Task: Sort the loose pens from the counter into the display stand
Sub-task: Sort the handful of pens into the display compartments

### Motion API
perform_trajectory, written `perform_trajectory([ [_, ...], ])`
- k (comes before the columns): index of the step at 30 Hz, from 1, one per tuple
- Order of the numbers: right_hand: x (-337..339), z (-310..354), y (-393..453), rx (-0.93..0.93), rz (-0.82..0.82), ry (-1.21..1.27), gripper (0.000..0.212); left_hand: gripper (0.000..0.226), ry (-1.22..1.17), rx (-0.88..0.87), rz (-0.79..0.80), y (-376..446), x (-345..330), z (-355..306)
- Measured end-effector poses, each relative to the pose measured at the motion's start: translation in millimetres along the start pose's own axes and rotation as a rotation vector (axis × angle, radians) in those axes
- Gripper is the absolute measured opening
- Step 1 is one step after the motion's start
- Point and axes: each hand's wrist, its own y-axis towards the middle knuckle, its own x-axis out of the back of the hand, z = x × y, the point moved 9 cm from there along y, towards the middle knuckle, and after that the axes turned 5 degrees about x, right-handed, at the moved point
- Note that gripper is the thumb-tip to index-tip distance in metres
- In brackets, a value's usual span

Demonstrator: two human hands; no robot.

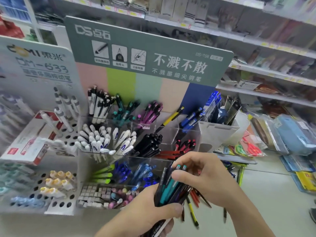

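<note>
Left hand (150,207) grips a mixed bundle of loose pens (171,192), dark, teal and purple barrels, fingers curled round the lower end; one white pen with black print sticks out below the palm. Right hand (201,175) sits on top of the bundle, thumb and fingertips pinching the teal-capped pens (181,167) at its upper end. More loose pens, red, black and yellow-black (192,212), lie fanned on the pale tabletop (273,211) just under the right hand and wrist.

Clear acrylic tiered display stand (164,127) with a grey-green header card stands directly beyond both hands. Compartments hold sorted pens: white-and-black ones and teal ones (123,112) at back left of the hands, magenta ones (150,112), a single yellow-black pen (171,117), blue ones (191,117) at back right. Middle tier: white-capped pens (102,141), black pens (150,144), red pens (181,147) just above the right hand. Front tier, left of the hands: green, dark blue and light blue pens (143,173).

Left of the left hand, a white perforated rack (65,139) with yellow-capped items. Right of the right hand, packaged scissors (251,147) and blue pouches. Store shelves behind, blurred.
</note>
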Motion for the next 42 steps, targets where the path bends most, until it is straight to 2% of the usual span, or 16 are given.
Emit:
perform_trajectory([
  [4, 12, 13, 13, 0.045, -0.102, 0.112, 0.012, 0.047, -0.014, 0.023, -0.009, -8, 17, 1],
  [7, 28, 21, 21, 0.066, -0.190, 0.227, 0.014, 0.045, 0.003, 0.057, -0.038, -15, 29, 7],
  [10, 35, 26, 25, 0.073, -0.182, 0.344, 0.017, 0.036, -0.088, 0.029, -0.048, -20, 33, 7],
  [14, 44, 21, 21, 0.049, -0.194, 0.368, 0.021, 0.049, -0.121, -0.013, -0.131, -19, 42, 6],
  [16, 49, 13, 16, 0.030, -0.222, 0.391, 0.027, 0.057, -0.258, 0.018, -0.135, -19, 42, 11],
  [19, 58, 2, 4, 0.004, -0.305, 0.493, 0.054, 0.040, -0.682, 0.025, -0.112, -19, 34, 9],
  [21, 67, -3, -3, 0.009, -0.420, 0.532, 0.053, 0.039, -0.788, -0.001, -0.128, -19, 32, 2],
  [22, 72, -4, -5, 0.019, -0.486, 0.518, 0.043, 0.040, -0.811, -0.016, -0.143, -19, 32, -1],
  [24, 79, 7, -2, 0.076, -0.614, 0.438, 0.018, 0.040, -0.839, -0.041, -0.190, -23, 33, -9],
  [27, 76, 44, 17, 0.254, -0.681, 0.276, 0.016, 0.035, -0.856, -0.087, -0.261, -30, 37, -18],
  [30, 55, 85, 43, 0.470, -0.609, 0.096, 0.019, 0.037, -0.865, -0.114, -0.308, -37, 44, -17],
  [32, 36, 109, 60, 0.605, -0.549, -0.087, 0.019, 0.048, -0.883, -0.128, -0.339, -42, 51, -14],
  [34, 18, 125, 76, 0.712, -0.511, -0.258, 0.021, 0.059, -0.895, -0.156, -0.367, -46, 57, -13],
  [37, -12, 138, 94, 0.841, -0.404, -0.490, 0.022, 0.061, -0.919, -0.190, -0.380, -52, 61, -13],
  [42, -28, 153, 102, 0.934, -0.251, -0.582, 0.022, 0.061, -0.940, -0.208, -0.396, -58, 64, -10],
])
